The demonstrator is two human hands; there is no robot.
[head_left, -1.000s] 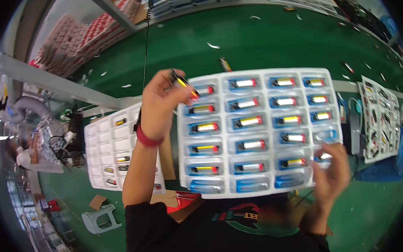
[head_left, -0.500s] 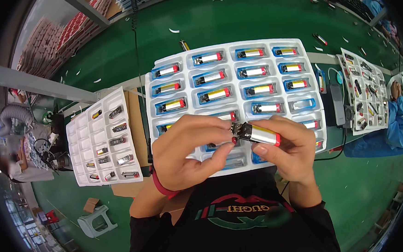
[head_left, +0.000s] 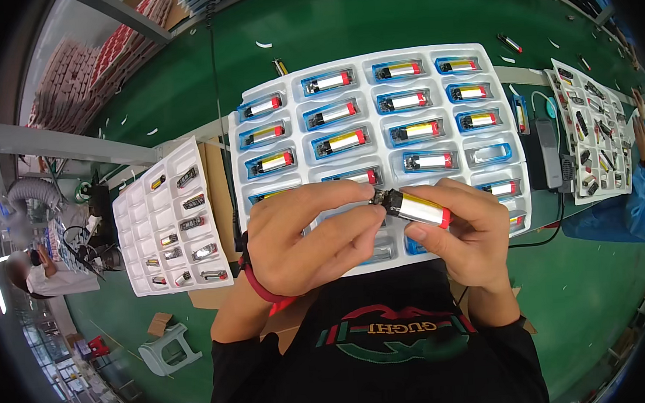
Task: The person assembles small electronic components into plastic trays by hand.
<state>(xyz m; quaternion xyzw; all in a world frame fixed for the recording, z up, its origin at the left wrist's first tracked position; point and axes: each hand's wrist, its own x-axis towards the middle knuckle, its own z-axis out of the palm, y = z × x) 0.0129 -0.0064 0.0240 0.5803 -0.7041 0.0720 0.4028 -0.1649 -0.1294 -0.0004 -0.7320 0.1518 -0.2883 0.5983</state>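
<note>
Over the near part of a white compartment tray (head_left: 376, 154), a silver battery cell (head_left: 417, 209) with a red end and a black end is held tilted. My right hand (head_left: 468, 226) is closed on its red-end side, thumb below and fingers above. At the black end, my left hand (head_left: 309, 232) pinches a small dark, metallic-looking part (head_left: 376, 197), mostly covered by the fingertips. Under and around both hands lie blue clear-topped cases (head_left: 416, 132), most with a similar cell inside. One case (head_left: 488, 153) on the right of the tray holds no cell.
A second white tray (head_left: 141, 226) with several cells and small dark units stands to the left. Another loaded tray (head_left: 581, 112) lies at right, beside a person's blue sleeve (head_left: 618, 213). A grey power adapter (head_left: 548, 154) with a cable sits by the main tray. A stool (head_left: 168, 351) stands at lower left.
The fingers of my left hand have drawn closer together at the black end of the cell. My right hand still holds the cell, tipped slightly more. The whole view has shifted a little.
</note>
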